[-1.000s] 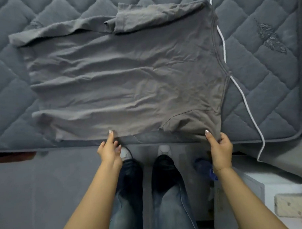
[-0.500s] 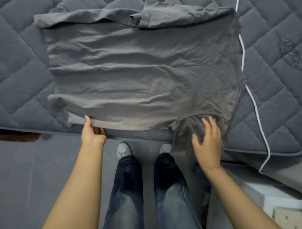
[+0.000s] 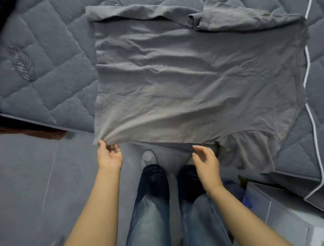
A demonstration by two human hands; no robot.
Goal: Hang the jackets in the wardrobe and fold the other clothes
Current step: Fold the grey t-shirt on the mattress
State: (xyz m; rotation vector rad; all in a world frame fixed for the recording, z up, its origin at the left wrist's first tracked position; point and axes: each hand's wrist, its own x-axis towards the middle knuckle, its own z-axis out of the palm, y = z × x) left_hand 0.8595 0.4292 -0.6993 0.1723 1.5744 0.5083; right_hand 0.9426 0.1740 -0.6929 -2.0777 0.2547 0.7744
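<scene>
The mattress (image 3: 48, 65) carries the work: a grey quilted surface whose near edge runs across the view just ahead of your feet. Use it as your folding board and keep the cloth on it, not hanging off.

The T-shirt (image 3: 187, 83) lies spread flat on the mattress, hem to your left, collar to your right beside a white cord (image 3: 314, 133). Its far side is already turned over, with the far sleeve (image 3: 236, 20) folded onto the body. The near sleeve (image 3: 249, 150) droops over the mattress edge. Wrinkles run across the body; judged from this, the shirt is only partly squared and the near-side fold is the step in hand.

Your left hand (image 3: 109, 156) pinches the near hem corner between thumb and fingers, and the cloth fans out in taut lines from that pinch. Your right hand (image 3: 206, 162) is released, fingers loosely spread, just beside the near edge near the sleeve seam and holding nothing.

Recommendations:
- Take the near edge with your right hand close to the sleeve seam, so both hands hold one straight line.
- Tuck the drooping sleeve in with the fold, or it will likely bulge out of the finished stack.
- Lift evenly and lay the near edge parallel to the far fold; uneven pull from the left corner would skew the hem.
- Smooth the wrinkles toward the collar before the next fold.
- Keep the cord clear of the collar end.
</scene>
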